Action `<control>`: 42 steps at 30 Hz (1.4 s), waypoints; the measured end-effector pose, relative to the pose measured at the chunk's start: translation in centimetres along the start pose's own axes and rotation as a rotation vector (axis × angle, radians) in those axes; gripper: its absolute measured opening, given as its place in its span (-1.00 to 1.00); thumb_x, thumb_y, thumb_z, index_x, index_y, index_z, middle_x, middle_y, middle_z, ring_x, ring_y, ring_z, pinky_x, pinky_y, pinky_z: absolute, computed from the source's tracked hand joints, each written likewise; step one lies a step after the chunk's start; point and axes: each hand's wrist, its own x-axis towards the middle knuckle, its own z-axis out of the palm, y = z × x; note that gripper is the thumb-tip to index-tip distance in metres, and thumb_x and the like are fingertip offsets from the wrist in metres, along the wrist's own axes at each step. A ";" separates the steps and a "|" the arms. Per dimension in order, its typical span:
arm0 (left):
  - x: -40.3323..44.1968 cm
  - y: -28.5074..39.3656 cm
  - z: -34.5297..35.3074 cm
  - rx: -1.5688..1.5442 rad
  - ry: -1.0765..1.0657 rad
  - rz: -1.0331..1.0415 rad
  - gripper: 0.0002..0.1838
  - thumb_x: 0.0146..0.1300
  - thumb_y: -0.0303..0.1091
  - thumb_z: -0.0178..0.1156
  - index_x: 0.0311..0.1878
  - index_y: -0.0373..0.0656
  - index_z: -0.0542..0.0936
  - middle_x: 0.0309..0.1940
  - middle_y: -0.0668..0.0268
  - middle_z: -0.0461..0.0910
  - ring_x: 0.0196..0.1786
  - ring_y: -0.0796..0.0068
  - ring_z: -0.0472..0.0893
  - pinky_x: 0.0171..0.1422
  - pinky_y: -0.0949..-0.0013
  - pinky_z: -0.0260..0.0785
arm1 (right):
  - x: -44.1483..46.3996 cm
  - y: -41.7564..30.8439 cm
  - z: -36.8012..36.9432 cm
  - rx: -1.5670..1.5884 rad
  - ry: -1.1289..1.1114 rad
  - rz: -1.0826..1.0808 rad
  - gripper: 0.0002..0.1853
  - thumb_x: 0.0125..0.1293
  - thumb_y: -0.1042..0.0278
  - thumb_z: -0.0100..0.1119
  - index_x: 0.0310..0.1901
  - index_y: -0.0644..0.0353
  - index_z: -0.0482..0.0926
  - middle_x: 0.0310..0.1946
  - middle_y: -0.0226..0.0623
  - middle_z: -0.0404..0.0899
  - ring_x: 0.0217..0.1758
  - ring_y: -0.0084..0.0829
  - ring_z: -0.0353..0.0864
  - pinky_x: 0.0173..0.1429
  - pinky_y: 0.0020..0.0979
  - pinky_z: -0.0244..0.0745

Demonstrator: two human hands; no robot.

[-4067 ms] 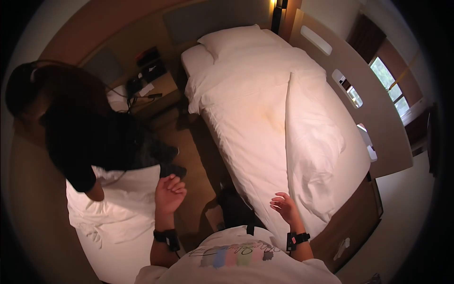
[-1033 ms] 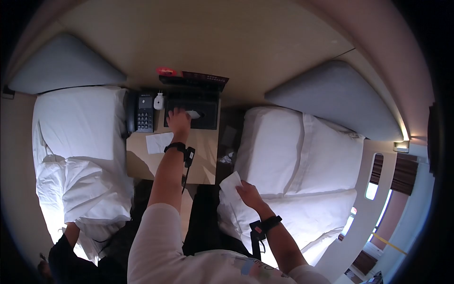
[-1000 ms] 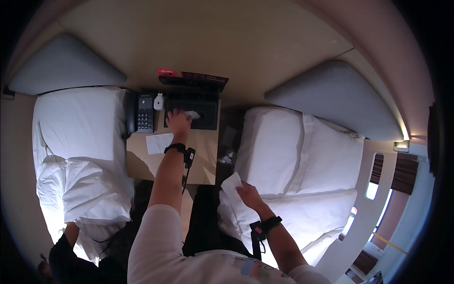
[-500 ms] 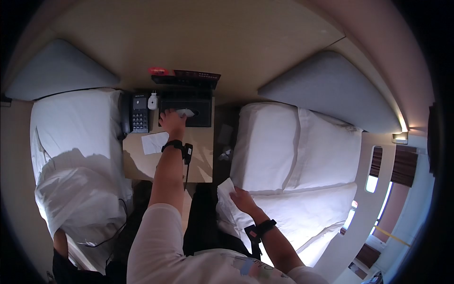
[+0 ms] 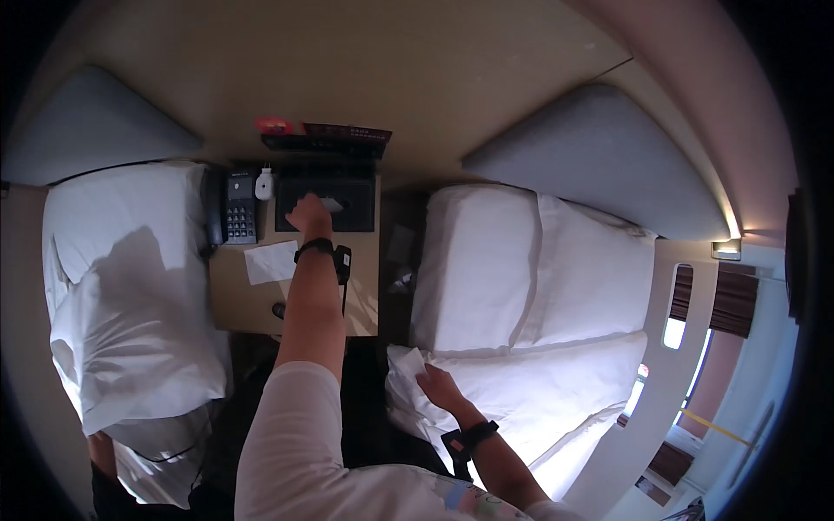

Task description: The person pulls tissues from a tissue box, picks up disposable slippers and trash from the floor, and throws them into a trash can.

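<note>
My left hand (image 5: 309,214) is over the black tissue box (image 5: 362,220) on the bedside table, its fingers curled in. A white tissue (image 5: 332,205) shows from the box's slot, against the hand; the fingertips are partly hidden, but the hand looks closed on it. My right hand (image 5: 441,388) is lower right, above the white bedding, pinching another tissue (image 5: 413,361). A flat white paper sheet (image 5: 272,262) lies on the table beside my left wrist.
The wooden table (image 5: 241,304) carries a black telephone (image 5: 241,208), a white plug adapter (image 5: 265,184) and dark red cards (image 5: 347,136). Beds with white pillows (image 5: 473,269) flank it. Another person's hand (image 5: 102,453) is at the lower left, near a pillow.
My left hand has curled its fingers and turned slightly at the tissue box. The whole view has shifted a little left. My right hand keeps its tissue. A small dark object now shows beside my left forearm.
</note>
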 end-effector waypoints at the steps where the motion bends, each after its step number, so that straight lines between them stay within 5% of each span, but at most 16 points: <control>1: 0.2 -0.1 0.1 -0.004 0.002 0.001 -0.89 0.19 -0.30 0.17 -0.23 0.03 0.64 -0.21 0.31 0.65 -0.10 0.25 0.63 0.04 0.11 0.30 | -0.2 0.5 0.3 -0.012 -0.012 0.020 -0.66 0.25 0.19 0.00 -0.11 0.31 0.45 -0.27 0.19 0.54 -0.13 0.17 0.49 -0.05 0.00 0.39; 6: -0.2 0.0 0.1 -0.105 0.041 -0.118 -0.90 0.17 -0.33 0.17 -0.31 -0.04 0.66 -0.28 0.23 0.66 -0.17 0.19 0.65 -0.06 0.15 0.41 | -0.3 2.3 0.8 -0.042 0.017 0.031 -0.63 0.25 0.16 0.01 -0.10 0.32 0.45 -0.28 0.20 0.54 -0.13 0.18 0.49 -0.04 0.00 0.40; 18: -2.9 -3.1 -3.0 -0.249 0.166 0.198 -0.87 0.14 -0.27 0.12 -0.36 -0.04 0.61 -0.39 0.16 0.64 -0.24 0.08 0.63 -0.20 0.09 0.49 | -1.9 4.0 0.5 0.030 0.098 0.034 -0.68 0.23 0.17 0.00 -0.18 0.30 0.48 -0.28 0.16 0.54 -0.12 0.16 0.49 -0.04 -0.02 0.39; 22: -6.2 -3.0 -9.4 -0.748 0.284 0.372 -0.97 0.07 -0.48 0.16 -0.40 -0.13 0.56 -0.55 0.23 0.57 -0.39 0.18 0.58 -0.34 0.16 0.36 | -2.9 2.6 -1.3 0.044 0.107 0.027 -0.59 0.23 0.15 0.01 -0.07 0.37 0.47 -0.24 0.20 0.54 -0.09 0.17 0.49 0.02 -0.06 0.41; 24: -9.2 -2.8 -13.0 -0.689 0.203 0.515 -0.90 -0.02 -0.56 0.20 -0.39 -0.15 0.57 -0.61 0.25 0.47 -0.35 0.28 0.52 -0.33 0.27 0.28 | -3.6 1.8 -2.1 0.122 0.158 0.046 -0.61 0.21 0.20 0.06 -0.07 0.37 0.46 -0.24 0.20 0.54 -0.06 0.14 0.49 0.04 -0.07 0.39; 26: -12.3 -2.8 -15.9 -0.725 -0.015 0.611 -0.88 0.03 -0.50 0.20 -0.31 -0.19 0.57 -0.54 0.29 0.44 -0.26 0.39 0.50 -0.18 0.40 0.32 | -4.8 1.3 -3.2 0.082 0.459 -0.169 -0.68 0.16 0.28 0.15 -0.13 0.34 0.51 -0.15 0.16 0.52 -0.01 0.09 0.47 0.07 -0.11 0.38; 28: -15.6 -2.4 -17.4 -1.601 -0.678 0.239 -0.82 0.19 -0.43 0.13 -0.14 -0.22 0.56 -0.31 0.33 0.53 -0.19 0.48 0.51 -0.04 0.48 0.34 | -6.0 0.8 -4.8 0.161 0.627 -0.277 -0.75 0.07 0.39 0.24 -0.21 0.29 0.56 0.05 0.06 0.41 0.12 0.04 0.37 0.15 -0.15 0.33; 32: -23.4 -1.2 -21.7 -1.670 -1.083 0.359 -0.69 0.34 -0.33 0.01 0.08 -0.26 0.48 -0.04 0.29 0.52 -0.03 0.48 0.52 0.14 0.45 0.32 | -16.1 -7.9 -13.3 0.048 0.617 -0.443 -0.78 0.03 0.44 0.26 -0.24 0.27 0.57 0.23 -0.04 0.23 0.28 0.03 0.17 0.28 -0.17 0.21; 34: -26.2 -1.4 -19.6 -1.835 -1.376 0.595 -0.60 0.38 -0.26 -0.03 0.21 -0.22 0.39 0.14 0.19 0.45 0.12 0.38 0.49 0.21 0.35 0.32 | -21.2 -9.0 -14.3 -0.005 0.664 -0.525 -0.77 0.02 0.45 0.26 -0.24 0.27 0.56 0.25 -0.05 0.20 0.31 0.02 0.12 0.31 -0.17 0.17; 37: -32.3 -1.4 -17.2 -1.661 -1.465 0.599 -0.54 0.34 -0.26 0.01 0.26 -0.23 0.32 0.17 0.13 0.42 0.18 0.27 0.45 0.25 0.22 0.32 | -28.8 -8.0 -13.6 0.250 0.333 -0.764 -0.73 0.08 0.48 0.19 -0.16 0.35 0.53 0.17 -0.01 0.32 0.25 -0.05 0.27 0.31 -0.20 0.19; 38: -35.3 -1.1 -17.5 -1.567 -1.507 0.571 -0.53 0.33 -0.27 0.02 0.26 -0.25 0.32 0.17 0.12 0.42 0.18 0.26 0.45 0.25 0.21 0.32 | -32.0 -6.5 -12.4 0.418 0.158 -0.653 -0.72 0.11 0.48 0.17 -0.13 0.38 0.51 0.05 -0.02 0.43 0.12 -0.08 0.39 0.25 -0.22 0.24; 39: -40.7 -0.3 -22.7 -1.639 -1.578 0.878 -0.54 0.32 -0.32 0.02 0.25 -0.31 0.32 0.14 0.13 0.44 0.15 0.29 0.48 0.22 0.24 0.34 | -35.4 -5.5 -11.9 0.457 0.055 -0.565 -0.66 0.10 0.50 0.19 -0.06 0.39 0.49 0.01 -0.01 0.45 0.08 -0.06 0.41 0.18 -0.23 0.27; 40: -44.6 -0.9 -24.9 -1.611 -1.615 0.915 -0.54 0.32 -0.32 0.02 0.25 -0.31 0.32 0.14 0.13 0.44 0.15 0.29 0.48 0.22 0.24 0.34 | -38.2 -4.4 -11.3 0.501 -0.046 -0.476 -0.60 0.09 0.52 0.20 0.01 0.40 0.47 -0.04 -0.01 0.48 0.05 -0.05 0.43 0.12 -0.24 0.31; 42: -51.3 -2.1 -26.6 -1.303 -1.540 0.894 -0.55 0.31 -0.37 0.02 0.23 -0.35 0.34 0.11 0.15 0.48 0.10 0.33 0.52 0.18 0.32 0.36 | -42.5 -1.9 -9.1 0.320 0.519 -0.684 -0.64 0.08 0.52 0.21 -0.04 0.38 0.51 -0.03 -0.04 0.44 0.04 -0.11 0.39 0.09 -0.25 0.30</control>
